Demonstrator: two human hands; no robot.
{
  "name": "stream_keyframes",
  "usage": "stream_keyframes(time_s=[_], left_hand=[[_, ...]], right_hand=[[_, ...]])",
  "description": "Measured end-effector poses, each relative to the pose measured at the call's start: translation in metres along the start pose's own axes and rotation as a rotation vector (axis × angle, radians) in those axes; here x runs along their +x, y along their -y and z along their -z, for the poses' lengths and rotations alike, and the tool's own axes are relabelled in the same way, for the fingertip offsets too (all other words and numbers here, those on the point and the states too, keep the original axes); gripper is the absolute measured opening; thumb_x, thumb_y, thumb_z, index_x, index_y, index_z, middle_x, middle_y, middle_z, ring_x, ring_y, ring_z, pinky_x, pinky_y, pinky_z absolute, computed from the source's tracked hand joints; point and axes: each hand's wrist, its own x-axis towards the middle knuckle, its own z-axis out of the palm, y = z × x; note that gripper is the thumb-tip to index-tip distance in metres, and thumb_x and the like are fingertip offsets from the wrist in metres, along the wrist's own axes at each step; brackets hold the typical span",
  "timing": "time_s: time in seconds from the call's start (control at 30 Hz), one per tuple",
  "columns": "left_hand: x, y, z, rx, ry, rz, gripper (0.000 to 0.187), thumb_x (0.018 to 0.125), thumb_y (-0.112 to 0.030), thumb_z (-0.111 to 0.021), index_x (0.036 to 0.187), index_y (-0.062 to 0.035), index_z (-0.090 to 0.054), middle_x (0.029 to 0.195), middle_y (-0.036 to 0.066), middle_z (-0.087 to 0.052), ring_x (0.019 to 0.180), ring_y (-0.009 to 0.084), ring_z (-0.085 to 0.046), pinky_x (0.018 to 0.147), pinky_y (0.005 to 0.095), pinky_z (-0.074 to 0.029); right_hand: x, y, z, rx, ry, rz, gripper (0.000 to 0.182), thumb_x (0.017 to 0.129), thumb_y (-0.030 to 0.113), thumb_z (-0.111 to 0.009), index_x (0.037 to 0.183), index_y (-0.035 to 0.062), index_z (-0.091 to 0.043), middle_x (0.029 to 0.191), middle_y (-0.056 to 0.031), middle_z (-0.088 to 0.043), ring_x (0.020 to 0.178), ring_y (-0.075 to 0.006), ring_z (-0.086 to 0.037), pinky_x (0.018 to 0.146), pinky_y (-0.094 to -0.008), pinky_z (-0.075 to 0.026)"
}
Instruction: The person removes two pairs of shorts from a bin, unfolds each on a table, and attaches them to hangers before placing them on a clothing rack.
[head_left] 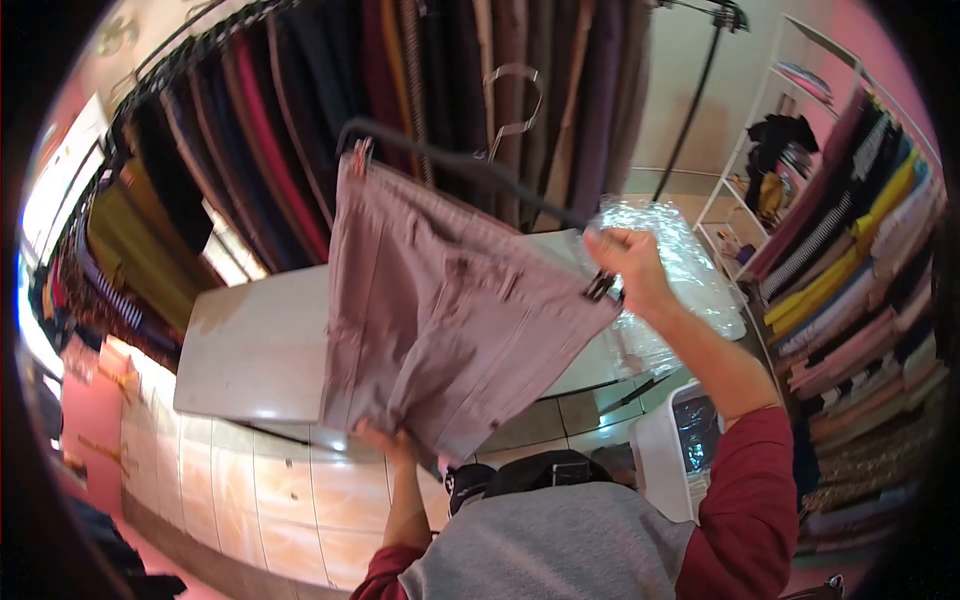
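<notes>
Pinkish-mauve shorts (440, 300) hang tilted from a dark clip hanger (470, 170), clipped at both ends of the waistband. My right hand (635, 265) is closed round the right end of the hanger, beside a black clip. Low on the shorts, my left hand (388, 440) touches the bottom hem; its fingers are partly behind the fabric, and they look closed on it. Behind the shorts is a pale table (255, 350), with clear plastic packaging (690, 300) on its right part.
Racks of hanging trousers (290, 130) curve across the back and left. Many garments (850, 270) hang on the right, beside a white shelf (735, 195). A white bin (665, 460) stands by my right arm. Below the table lies a tiled floor (220, 480).
</notes>
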Motion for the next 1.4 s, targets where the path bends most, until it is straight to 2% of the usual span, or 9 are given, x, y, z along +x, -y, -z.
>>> stream_keyframes(time_s=[0.03,0.1,0.17,0.2,0.4,0.87,1.13,1.27,1.4], left_hand=[[0.002,0.001,0.002,-0.116,-0.032,0.284,0.069,0.053,-0.001,-0.051,0.119,0.0068,-0.028,0.112,0.023,-0.036,0.101,0.0372,-0.039,0.087,0.038,-0.034],[0.002,0.05,0.002,0.187,-0.068,0.253,0.081,0.051,0.0,-0.048,0.125,0.0066,-0.017,0.117,0.025,-0.034,0.103,0.0365,-0.039,0.089,0.0364,-0.034],[0.007,0.136,0.011,0.023,0.583,0.563,0.055,0.056,0.001,-0.046,0.11,0.0075,-0.045,0.098,0.017,-0.054,0.085,0.0284,-0.052,0.079,0.0322,-0.041],[0.004,0.141,0.011,-0.35,0.37,0.846,0.038,0.061,0.0,-0.044,0.096,0.0044,-0.056,0.09,0.011,-0.057,0.081,0.0231,-0.053,0.071,0.0306,-0.042],[0.102,0.026,0.056,-1.064,0.517,1.209,0.038,0.083,-0.018,-0.039,0.116,-0.0001,-0.041,0.113,0.017,-0.047,0.102,0.0308,-0.048,0.086,0.043,-0.041],[0.303,-0.219,0.051,-1.484,0.857,0.701,0.04,0.086,-0.028,-0.039,0.119,-0.0063,-0.039,0.117,0.011,-0.046,0.105,0.0241,-0.048,0.087,0.0391,-0.042],[0.26,-0.158,-0.093,-0.84,1.099,0.498,0.036,0.08,-0.017,-0.052,0.113,-0.0035,-0.044,0.107,0.009,-0.052,0.097,0.0195,-0.05,0.083,0.0299,-0.04],[0.149,-0.057,-0.16,-0.127,1.023,-0.339,0.07,0.054,-0.026,-0.075,0.11,-0.002,-0.041,0.119,0.014,-0.04,0.113,0.029,-0.034,0.094,0.0453,-0.027],[0.126,-0.117,-0.111,0.242,1.082,-0.345,0.092,0.043,-0.038,-0.079,0.116,-0.0027,-0.034,0.13,0.018,-0.023,0.12,0.0357,-0.019,0.094,0.0563,-0.018]], right_hand=[[-0.012,-0.006,0.003,0.071,0.004,-0.042,0.037,0.075,0.03,-0.063,0.05,0.0087,-0.046,0.048,0.0074,-0.035,0.045,-0.0017,-0.026,0.04,-0.0212,-0.018],[-0.033,-0.029,0.008,0.115,-0.056,-0.098,0.035,0.076,0.028,-0.062,0.051,0.0082,-0.047,0.048,0.0064,-0.037,0.045,-0.0017,-0.029,0.04,-0.0202,-0.019],[-0.051,-0.053,0.017,0.156,-0.064,-0.143,0.035,0.077,0.027,-0.061,0.051,0.0074,-0.046,0.048,0.0061,-0.038,0.046,-0.0016,-0.03,0.04,-0.0197,-0.02],[-0.06,-0.062,0.019,0.194,-0.084,-0.167,0.036,0.077,0.026,-0.06,0.051,0.0065,-0.046,0.048,0.0059,-0.038,0.046,-0.0017,-0.03,0.04,-0.0201,-0.021],[-0.088,-0.078,0.037,0.29,-0.189,-0.136,0.027,0.077,0.022,-0.059,0.06,0.0013,-0.054,0.053,0.0034,-0.044,0.048,-0.0034,-0.035,0.043,-0.0201,-0.024],[-0.093,0.013,0.107,0.283,-0.485,0.318,0.042,0.079,0.03,-0.056,0.05,0.0094,-0.032,0.047,0.0006,-0.029,0.052,-0.0138,-0.032,0.05,-0.0258,-0.026],[-0.135,-0.03,0.085,0.06,-0.71,0.275,0.042,0.082,0.031,-0.052,0.051,0.0104,-0.031,0.048,-0.0001,-0.029,0.054,-0.0142,-0.034,0.051,-0.0256,-0.026],[-0.15,-0.076,0.062,-0.08,-0.754,0.006,0.028,0.078,0.021,-0.057,0.06,0.0011,-0.048,0.054,0.0027,-0.041,0.052,-0.0057,-0.036,0.047,-0.0218,-0.027],[-0.152,-0.085,0.034,-0.324,-0.657,-0.089,0.027,0.077,0.018,-0.058,0.06,0.0002,-0.047,0.055,0.0045,-0.038,0.051,-0.0035,-0.032,0.044,-0.0208,-0.023]])
